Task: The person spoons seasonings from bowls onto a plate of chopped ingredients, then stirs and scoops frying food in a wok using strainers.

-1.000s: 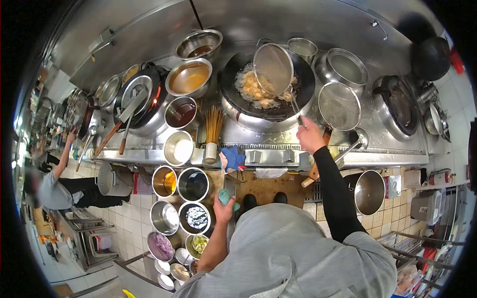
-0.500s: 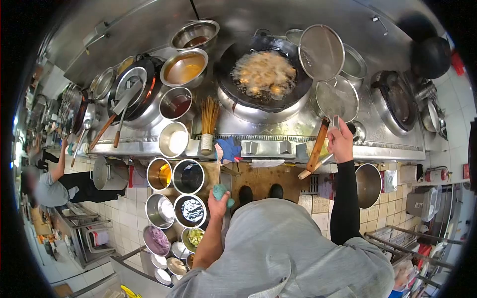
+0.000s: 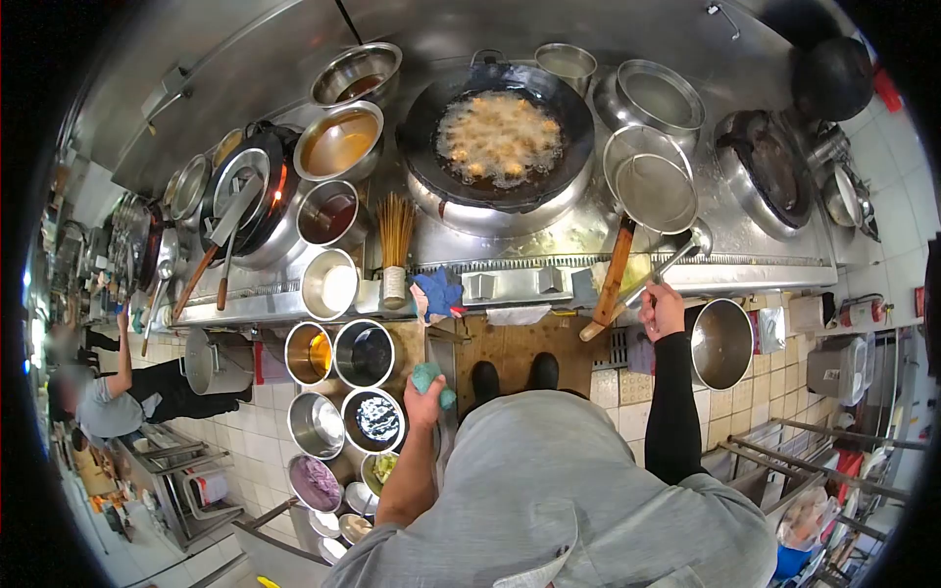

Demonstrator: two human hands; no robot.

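My left hand (image 3: 424, 402) is closed around a crumpled green cloth (image 3: 425, 376), beside the metal pots. My right hand (image 3: 664, 312) has its fingers apart and partly curled, right beside the handle of a ladle (image 3: 672, 263); whether they touch it I cannot tell. The ladle lies slanted on the stove's front edge, its wooden end toward me. To its left is a brown wooden handle (image 3: 616, 269), running up to the round mesh strainers (image 3: 655, 191), which overlap each other. In a black wok (image 3: 417, 137), golden pieces of food (image 3: 498, 137) fry in bubbling oil.
Bowls of liquid (image 3: 340, 142) and a bamboo brush (image 3: 394, 245) stand left of the wok. Below are several metal pots (image 3: 365, 353) and a bowl of chopped purple food (image 3: 315, 482). A co-worker (image 3: 108, 397) is at far left. A deep pot (image 3: 722, 343) sits at right.
My right hand has let go of the raised strainer, which now rests lower over the other one. The hand has moved down beside the ladle handle. My left hand keeps the cloth.
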